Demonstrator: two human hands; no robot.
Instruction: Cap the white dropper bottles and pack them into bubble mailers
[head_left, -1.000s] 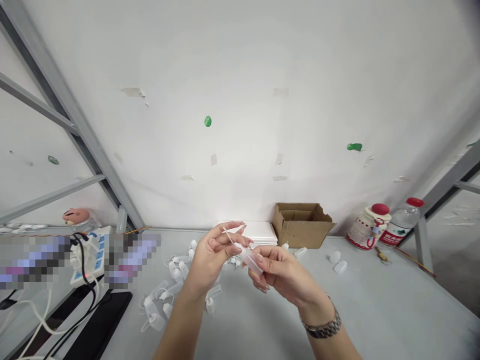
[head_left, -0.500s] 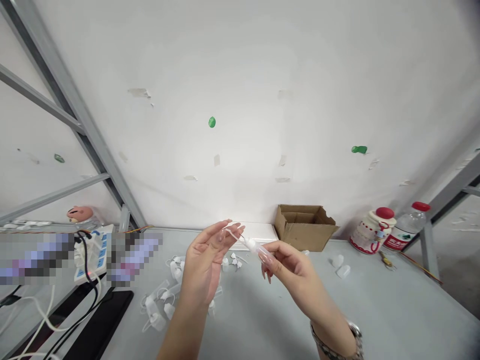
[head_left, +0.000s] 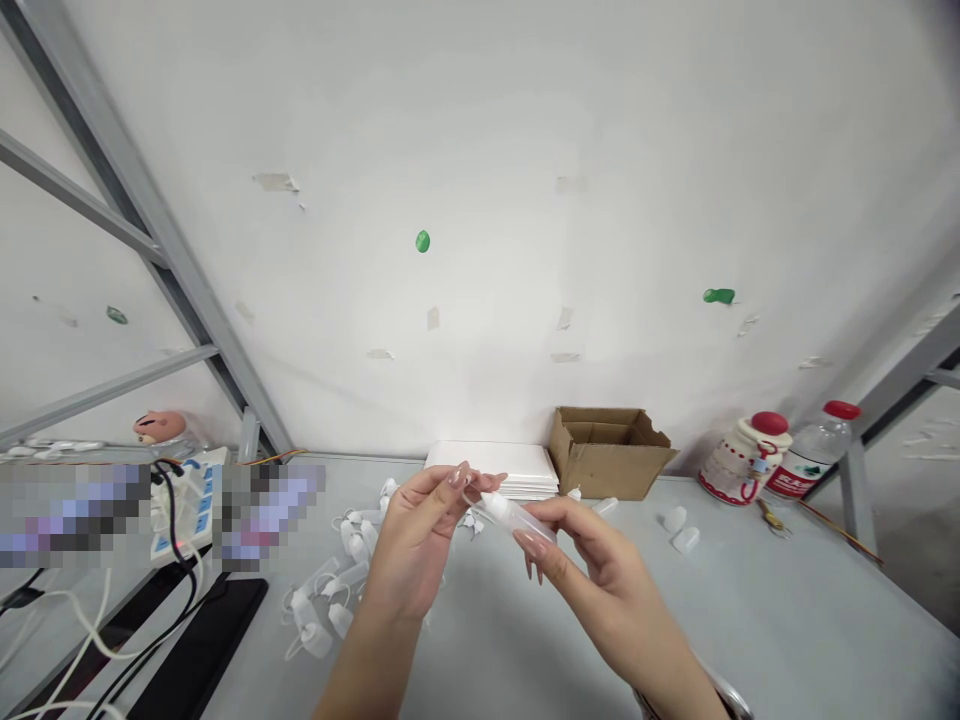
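Bottle [head_left: 519, 518] slants above the surface [head_left: 480, 650], the right hand [head_left: 592, 572] pinching its body, apparently to steady it and leave the neck [head_left: 493, 503] exposed while the left hand [head_left: 421, 525] pinches its thin strap [head_left: 468, 497]

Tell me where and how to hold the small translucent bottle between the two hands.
Grip the small bottle around its long body, thumb against fingers, coming from the right, as the right hand does. It lies tilted, its narrow white top pointing up toward the left hand, so gripping that end would probably crowd the left fingers.
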